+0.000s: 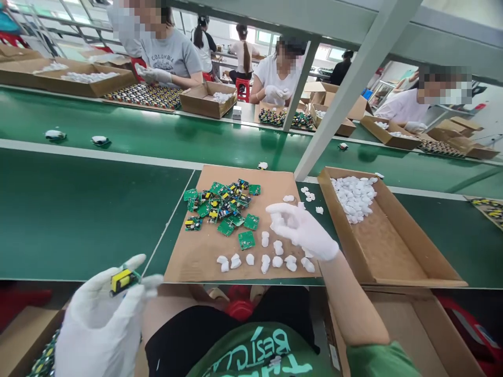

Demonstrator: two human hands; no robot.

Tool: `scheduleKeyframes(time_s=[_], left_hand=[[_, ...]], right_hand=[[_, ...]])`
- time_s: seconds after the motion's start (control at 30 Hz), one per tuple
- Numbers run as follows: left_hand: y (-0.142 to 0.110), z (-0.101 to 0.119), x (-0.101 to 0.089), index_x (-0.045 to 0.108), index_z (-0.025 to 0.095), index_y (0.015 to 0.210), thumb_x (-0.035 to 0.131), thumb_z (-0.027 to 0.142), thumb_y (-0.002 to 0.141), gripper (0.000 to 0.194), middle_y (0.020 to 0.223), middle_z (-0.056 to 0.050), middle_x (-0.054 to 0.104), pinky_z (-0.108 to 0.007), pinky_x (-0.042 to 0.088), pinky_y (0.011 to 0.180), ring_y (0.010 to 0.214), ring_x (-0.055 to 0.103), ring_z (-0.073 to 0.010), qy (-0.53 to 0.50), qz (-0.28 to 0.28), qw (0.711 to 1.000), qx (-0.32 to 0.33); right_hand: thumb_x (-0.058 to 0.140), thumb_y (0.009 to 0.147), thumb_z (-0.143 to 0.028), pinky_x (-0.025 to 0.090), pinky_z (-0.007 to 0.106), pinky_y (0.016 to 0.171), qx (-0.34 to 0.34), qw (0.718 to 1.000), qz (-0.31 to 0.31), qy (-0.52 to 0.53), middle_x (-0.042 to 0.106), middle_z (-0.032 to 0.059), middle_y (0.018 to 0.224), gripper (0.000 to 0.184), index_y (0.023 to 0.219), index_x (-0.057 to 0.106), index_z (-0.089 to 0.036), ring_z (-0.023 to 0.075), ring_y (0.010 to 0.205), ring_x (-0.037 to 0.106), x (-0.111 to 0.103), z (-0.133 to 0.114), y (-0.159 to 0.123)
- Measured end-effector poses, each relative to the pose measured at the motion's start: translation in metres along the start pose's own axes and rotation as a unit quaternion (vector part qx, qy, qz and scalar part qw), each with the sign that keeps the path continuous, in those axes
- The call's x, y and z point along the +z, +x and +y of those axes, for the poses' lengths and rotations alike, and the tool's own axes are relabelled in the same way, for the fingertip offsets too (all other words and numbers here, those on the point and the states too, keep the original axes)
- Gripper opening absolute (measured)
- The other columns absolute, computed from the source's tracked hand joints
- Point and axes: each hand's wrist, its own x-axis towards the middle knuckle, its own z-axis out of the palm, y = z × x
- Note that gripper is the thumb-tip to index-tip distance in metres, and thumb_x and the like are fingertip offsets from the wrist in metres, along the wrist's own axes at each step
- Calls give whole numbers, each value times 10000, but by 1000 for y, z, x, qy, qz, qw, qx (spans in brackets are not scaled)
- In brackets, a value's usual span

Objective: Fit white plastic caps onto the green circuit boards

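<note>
My left hand (106, 319), in a white glove, grips a small circuit board (122, 281) with a yellow-wrapped component, in front of the table edge at lower left. My right hand (304, 230), also gloved, is above the right part of a flat cardboard sheet (184, 262). Its fingers stretch leftward, somewhat apart, and I see nothing held in them. A heap of green circuit boards (222, 204) lies on the sheet to its left. Small white pieces (265, 263) lie in a loose row along the sheet's near side, some beneath my right hand.
An open cardboard box (396, 246) with white pieces (353, 196) stands at right. Behind the sheet runs a green conveyor (168, 141) carrying a few assembled pieces (101, 140). A slanted metal post (353, 89) rises behind my right hand. Co-workers sit across the line.
</note>
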Motion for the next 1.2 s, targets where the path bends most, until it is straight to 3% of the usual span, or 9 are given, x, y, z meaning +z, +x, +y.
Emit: scheduleKeyframes(time_s=[0.17,0.3,0.43,0.53,0.63,0.77,1.03,1.13,1.2], left_hand=[[-37,8,13,612,271,1074,945,263,578,597,960,16,744,-177,549,504,518,584,-85,-111,-120,977,-140],[-56,6,35,552,310,1374,933,257,635,833,1102,-44,758,-209,583,547,662,678,-153,-76,-237,946,-206],[-68,-2,48,678,258,1269,862,289,770,533,1368,-74,673,-220,563,966,1229,640,-237,-80,-303,927,-207],[-74,-5,55,678,251,1272,858,250,768,535,1346,-77,687,-244,539,1012,1222,649,-232,-110,-325,914,-217],[-76,-5,63,613,235,1360,868,222,746,665,1254,-107,727,-278,574,955,1136,694,-240,-130,-336,904,-229],[-76,-4,70,520,274,1454,847,203,770,762,1434,-108,620,-295,559,994,1262,632,-256,-119,-324,910,-231],[-70,-14,69,569,285,1418,797,288,857,605,1502,-84,552,-324,422,1163,1363,534,-241,-195,-444,848,-214],[-69,-16,69,551,306,1442,807,331,850,645,1420,-76,592,-250,517,994,1167,628,-189,-191,-423,863,-198],[-69,-18,68,543,299,1446,769,436,874,630,1138,-60,693,-199,531,721,828,652,-122,-196,-408,872,-186]], right_hand=[[807,841,-348,571,224,519,-17,906,-26,422,738,33,950,414,1202,647,-225,123,617,700,23,-4,-40],[773,885,-423,628,255,613,-35,871,-23,490,776,85,1062,372,1203,702,-242,187,822,770,48,6,-52],[852,810,-391,643,261,624,-21,863,30,504,805,60,895,236,936,753,-219,192,765,781,64,9,-59],[874,785,-343,620,223,554,-23,854,56,516,804,26,822,211,870,720,-227,160,654,761,69,7,-63],[851,809,-286,568,181,460,-32,851,68,519,797,19,773,171,858,698,-229,148,579,739,67,7,-68],[822,835,-241,484,157,369,-63,853,84,511,782,0,715,127,896,712,-253,117,447,662,55,4,-78],[778,887,-383,572,293,589,-157,900,-7,407,725,78,1092,249,1113,753,-280,115,624,617,55,-19,-77],[694,942,-226,602,337,773,-179,914,-7,363,685,48,1028,202,1118,741,-314,166,854,669,61,-21,-76],[693,936,-173,607,307,782,-137,919,8,371,688,32,1004,298,1188,697,-333,170,927,677,65,-22,-78]])
